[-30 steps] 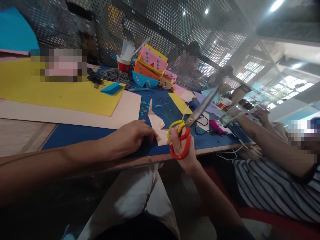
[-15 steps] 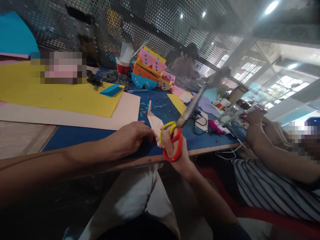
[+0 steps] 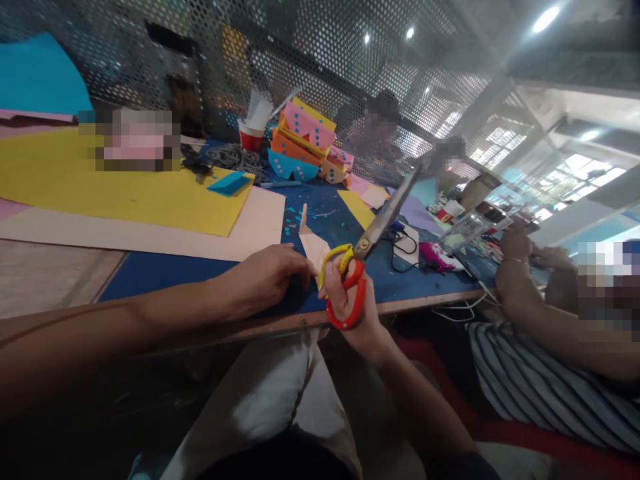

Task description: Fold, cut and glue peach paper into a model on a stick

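Note:
Scissors (image 3: pixel 373 240) with one yellow and one red handle loop are in my right hand (image 3: pixel 353 303), their closed-looking blades pointing up and to the right. My left hand (image 3: pixel 273 273) rests on the blue table top (image 3: pixel 160 273) with its fingers curled, the fingertips at the lower end of a pale pink paper piece (image 3: pixel 314 248). That piece is folded or cut, with a narrow strip sticking up at its far end. Its near end is partly hidden behind the scissors and my right hand.
Yellow (image 3: pixel 170 207) and pale (image 3: pixel 265 227) sheets lie at left. Behind stand a red-and-white cup (image 3: pixel 251 138) and stacked colored paper shapes (image 3: pixel 303 140). Blue scraps are scattered nearby. A black cable and a pink packet (image 3: pixel 436 257) lie right. A person's arms (image 3: pixel 525 280) are at far right.
The whole view has shifted slightly, so the table items appear a little farther right. Both hands keep almost the same pose, and the scissors remain in my right hand.

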Available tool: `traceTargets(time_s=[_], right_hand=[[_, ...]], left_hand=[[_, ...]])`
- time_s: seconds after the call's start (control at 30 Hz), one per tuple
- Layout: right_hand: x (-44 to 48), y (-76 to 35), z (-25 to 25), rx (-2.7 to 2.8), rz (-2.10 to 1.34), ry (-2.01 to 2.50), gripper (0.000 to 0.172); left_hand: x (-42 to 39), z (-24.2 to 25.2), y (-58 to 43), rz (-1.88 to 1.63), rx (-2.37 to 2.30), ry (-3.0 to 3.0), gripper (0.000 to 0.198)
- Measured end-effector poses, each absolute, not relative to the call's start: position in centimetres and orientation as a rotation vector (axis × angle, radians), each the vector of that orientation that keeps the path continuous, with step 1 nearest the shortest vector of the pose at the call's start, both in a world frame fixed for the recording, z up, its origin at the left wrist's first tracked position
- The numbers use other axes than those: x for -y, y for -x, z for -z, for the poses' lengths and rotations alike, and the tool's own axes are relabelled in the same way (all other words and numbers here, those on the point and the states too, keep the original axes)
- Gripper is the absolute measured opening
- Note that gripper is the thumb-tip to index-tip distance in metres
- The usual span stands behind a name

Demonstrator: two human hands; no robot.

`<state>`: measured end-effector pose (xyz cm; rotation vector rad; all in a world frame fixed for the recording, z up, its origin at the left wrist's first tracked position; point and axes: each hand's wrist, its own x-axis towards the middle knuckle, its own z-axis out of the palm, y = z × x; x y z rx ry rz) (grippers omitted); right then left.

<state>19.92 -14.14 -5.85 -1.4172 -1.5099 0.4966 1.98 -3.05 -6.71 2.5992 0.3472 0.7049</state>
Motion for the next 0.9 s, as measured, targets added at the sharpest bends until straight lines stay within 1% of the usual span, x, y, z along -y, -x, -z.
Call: traceTargets(time_s=[0.17, 0.47, 0.67, 0.9], right_hand=[[14.2, -20.3, 5.6, 1.512, -0.547, 1.409, 0.027], [14.0, -22.1, 5.6, 1.46, -0.456, 1.464, 0.029], [14.0, -22.2, 5.3, 1.472, -0.491, 1.475, 0.03], [13.9, -20.8, 5.7, 1.505, -0.609, 1.431, 0.037]], left_hand=[[3.1, 6.7, -1.9, -0.736, -0.321, -2.613, 0.045], [3.0, 6.9, -1.9, -0.724, -0.329, -2.584, 0.043], [3.0, 6.9, -1.8, -0.708, -0.34, -2.574, 0.044], [2.9, 6.9, -1.8, -0.704, -0.366, -2.575, 0.044]])
